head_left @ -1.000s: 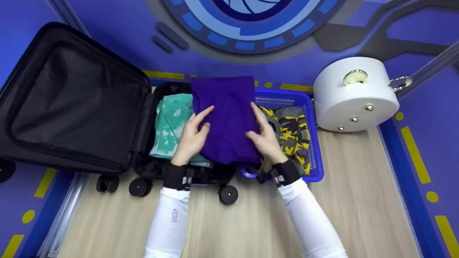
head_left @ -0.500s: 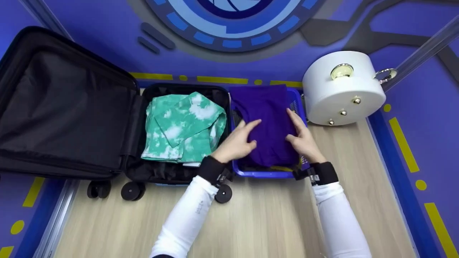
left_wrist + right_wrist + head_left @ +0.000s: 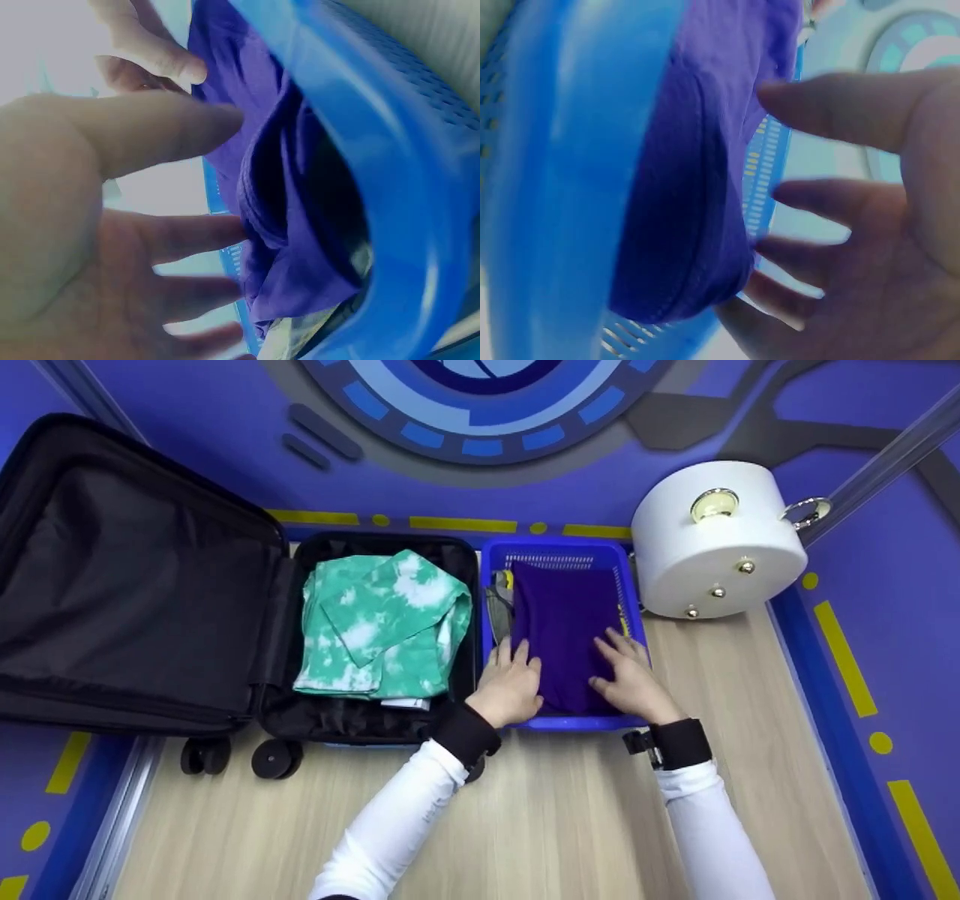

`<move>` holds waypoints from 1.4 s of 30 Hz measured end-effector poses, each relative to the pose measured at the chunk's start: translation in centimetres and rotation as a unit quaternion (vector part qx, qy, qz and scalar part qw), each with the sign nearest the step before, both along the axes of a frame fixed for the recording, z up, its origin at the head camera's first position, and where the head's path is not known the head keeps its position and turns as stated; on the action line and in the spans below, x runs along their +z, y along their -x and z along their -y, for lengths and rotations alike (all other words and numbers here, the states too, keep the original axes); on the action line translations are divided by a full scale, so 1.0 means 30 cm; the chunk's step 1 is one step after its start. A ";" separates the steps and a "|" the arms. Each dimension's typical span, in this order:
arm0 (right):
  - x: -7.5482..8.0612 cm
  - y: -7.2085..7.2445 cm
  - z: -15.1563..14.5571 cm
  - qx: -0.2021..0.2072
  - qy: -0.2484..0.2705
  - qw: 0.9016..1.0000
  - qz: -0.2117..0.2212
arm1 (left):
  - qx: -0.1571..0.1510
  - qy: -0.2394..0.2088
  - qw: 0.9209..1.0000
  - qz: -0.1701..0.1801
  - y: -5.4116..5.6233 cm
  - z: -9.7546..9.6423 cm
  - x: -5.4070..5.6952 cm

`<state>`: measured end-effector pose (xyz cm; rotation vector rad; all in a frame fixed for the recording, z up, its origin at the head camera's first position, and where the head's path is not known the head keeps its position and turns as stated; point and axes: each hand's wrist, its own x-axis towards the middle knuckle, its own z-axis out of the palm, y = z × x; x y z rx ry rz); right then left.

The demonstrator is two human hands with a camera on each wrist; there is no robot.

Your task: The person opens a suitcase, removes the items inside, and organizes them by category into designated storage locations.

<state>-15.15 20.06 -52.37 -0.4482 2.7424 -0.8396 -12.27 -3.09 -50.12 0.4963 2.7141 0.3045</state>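
Note:
A folded purple garment [image 3: 566, 630] lies in the blue plastic basket [image 3: 574, 724], over camouflage cloth [image 3: 498, 607] that peeks out along its left side. At the garment's left edge is my left hand [image 3: 510, 682], its fingers spread and nearly straight. My right hand [image 3: 634, 675] rests at the right edge with fingers extended. In the left wrist view the fingertips reach the purple cloth [image 3: 262, 150] without curling round it. The right wrist view shows straight fingers beside the purple cloth [image 3: 705, 150], close to the basket rim [image 3: 577, 165].
Left of the basket, an opened black suitcase [image 3: 465, 660] holds folded green-and-white tie-dye clothing [image 3: 382, 622]. Its lid [image 3: 142, 585] leans open at the far left. A white round case [image 3: 716, 540] with gold fittings stands right of the basket. A blue panel [image 3: 480, 495] rises behind.
Both hands carried the purple garment rightward from between suitcase and basket into the basket. It now lies lower inside, and the hands have loosened and drawn back toward its near edge.

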 end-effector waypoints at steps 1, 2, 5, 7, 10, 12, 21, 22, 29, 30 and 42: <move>-0.001 -0.004 0.005 0.013 -0.017 1.000 0.005 | -0.005 0.012 1.000 0.007 -0.001 -0.001 -0.004; -0.005 -0.006 0.009 0.025 -0.034 0.999 0.010 | -0.010 0.021 1.000 0.016 -0.001 -0.002 -0.011; -0.021 -0.004 0.016 0.045 -0.069 0.996 0.038 | -0.023 0.037 0.998 0.046 0.004 -0.002 -0.041; -0.035 0.003 0.020 0.051 -0.079 0.994 0.051 | -0.030 0.044 0.997 0.060 0.009 -0.002 -0.062; -0.047 0.017 0.028 0.059 -0.084 0.993 0.062 | -0.034 0.050 0.995 0.076 0.018 -0.001 -0.082; -0.050 0.028 0.034 0.066 -0.089 0.992 0.066 | -0.037 0.050 0.994 0.085 0.023 0.001 -0.085; 0.016 0.054 0.084 0.052 -0.078 0.994 0.048 | -0.021 -0.059 0.997 0.040 0.024 0.085 -0.043; 0.026 0.056 0.094 0.044 -0.062 0.997 0.032 | -0.013 -0.084 0.996 0.028 0.025 0.102 -0.032; 0.098 0.066 0.237 -0.015 0.106 0.991 -0.081 | 0.089 -0.254 0.960 -0.076 0.054 0.265 0.049; 0.105 0.066 0.268 -0.024 0.132 0.988 -0.080 | 0.109 -0.274 0.951 -0.090 0.060 0.297 0.054; 0.087 0.037 0.680 -0.050 0.270 0.960 0.058 | 0.357 -0.317 0.874 -0.092 0.107 0.710 0.018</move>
